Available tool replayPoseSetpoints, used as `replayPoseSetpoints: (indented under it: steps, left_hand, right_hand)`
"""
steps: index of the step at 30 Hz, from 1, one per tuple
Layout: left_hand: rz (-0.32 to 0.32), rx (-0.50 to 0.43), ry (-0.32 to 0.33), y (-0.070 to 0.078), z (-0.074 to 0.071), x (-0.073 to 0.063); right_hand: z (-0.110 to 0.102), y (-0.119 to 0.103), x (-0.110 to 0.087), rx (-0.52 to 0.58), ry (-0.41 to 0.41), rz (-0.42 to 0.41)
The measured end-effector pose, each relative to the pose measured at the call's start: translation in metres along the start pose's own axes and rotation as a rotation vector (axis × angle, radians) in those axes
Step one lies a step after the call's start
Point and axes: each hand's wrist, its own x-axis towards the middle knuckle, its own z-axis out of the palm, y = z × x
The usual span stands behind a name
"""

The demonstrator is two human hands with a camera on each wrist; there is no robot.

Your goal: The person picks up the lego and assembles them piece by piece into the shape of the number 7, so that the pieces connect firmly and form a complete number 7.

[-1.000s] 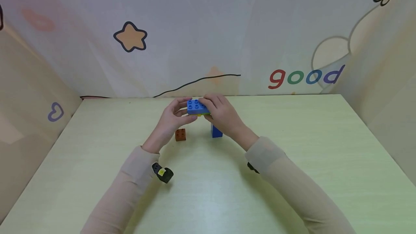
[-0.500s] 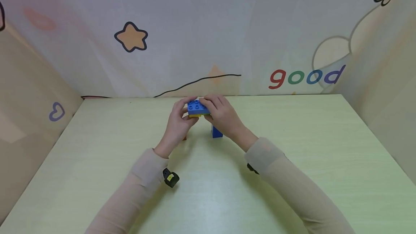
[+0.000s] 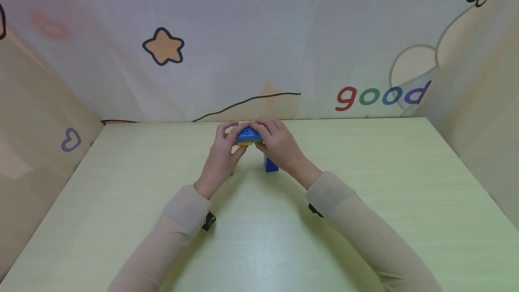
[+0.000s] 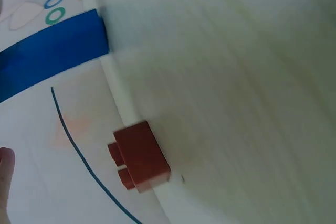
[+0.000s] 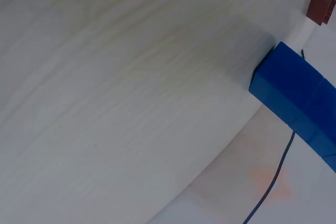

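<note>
In the head view, a blue toy building brick [image 3: 248,137] with studs on top is held up between both hands. Below it show a yellow brick [image 3: 244,143] and a thin bit of green. My left hand [image 3: 220,152] grips the left end, index finger over the top and thumb below at the yellow brick. The right end is gripped by my right hand [image 3: 279,145], which covers much of it. Under that hand stands an upright stack of blue bricks [image 3: 270,165], its upper part hidden; both wrist views show this blue stack [image 4: 58,53] [image 5: 294,93] from the side.
A brown-red brick [image 4: 142,156] sits on the pale table [image 3: 344,247] left of the blue stack, almost wholly behind my left hand in the head view. The right wrist view shows that brick [image 5: 319,5] too. A printed backdrop [image 3: 243,35] rises at the table's far edge.
My left hand has shifted right, and its index finger has come over the top of the blue brick. It now covers the brown-red brick in the head view. My right hand stays nearly still.
</note>
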Motion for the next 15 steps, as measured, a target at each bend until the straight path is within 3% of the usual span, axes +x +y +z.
replayPoseSetpoints:
  steps: [5,11,15]
  left_hand:
    - [0.165,0.279,0.059,-0.004,-0.001,-0.002]
    - [0.358,0.489,0.208,-0.010,-0.002,0.000]
    - [0.436,0.561,0.265,-0.013,-0.003,0.002]
  right_hand:
    - [0.000,0.001,-0.001,-0.006,0.011,-0.012]
    - [0.001,0.002,-0.002,-0.019,0.027,-0.033]
    - [0.000,0.003,-0.003,-0.014,0.013,-0.042]
